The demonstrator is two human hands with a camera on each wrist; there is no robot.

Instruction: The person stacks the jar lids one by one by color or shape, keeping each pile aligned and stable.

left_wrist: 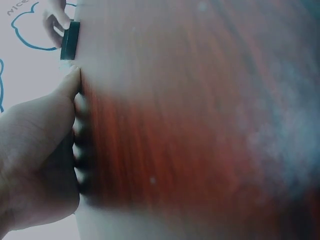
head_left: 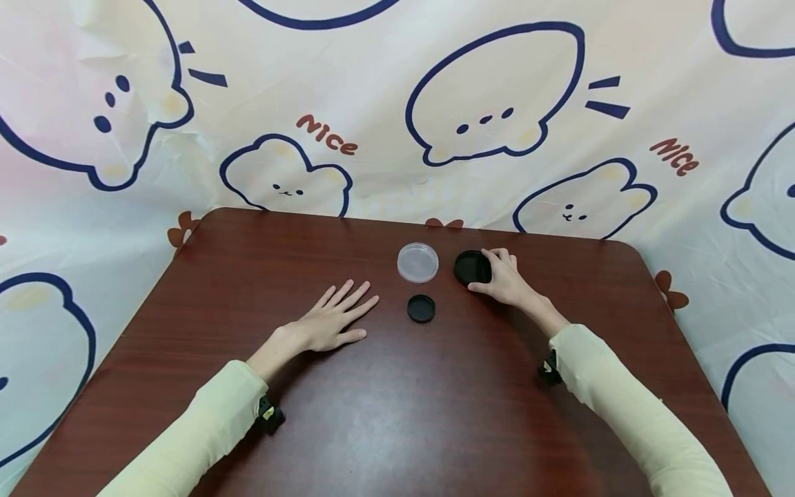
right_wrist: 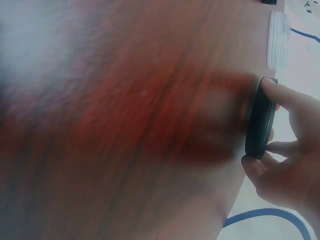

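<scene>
My right hand [head_left: 506, 279] grips a round, shallow black dish or lid [head_left: 470, 268], thumb on the near side and fingers on the far side. In the right wrist view the black disc [right_wrist: 260, 120] appears edge-on between thumb and fingers. My left hand [head_left: 324, 323] lies palm down on the table, its fingers spread and holding nothing. Between the hands is a clear round dish or lid [head_left: 417, 262]. Nearer to me sits a smaller round black lid [head_left: 421, 308] with a raised rim, a little right of the left fingertips.
The dark reddish-brown wooden table [head_left: 373, 428] has rounded far corners. Behind it and at both sides hangs a pale cloth [head_left: 379, 83] printed with blue-outlined cartoon figures. A small black device [head_left: 270, 415] sits at the left wrist, another [head_left: 549, 369] at the right.
</scene>
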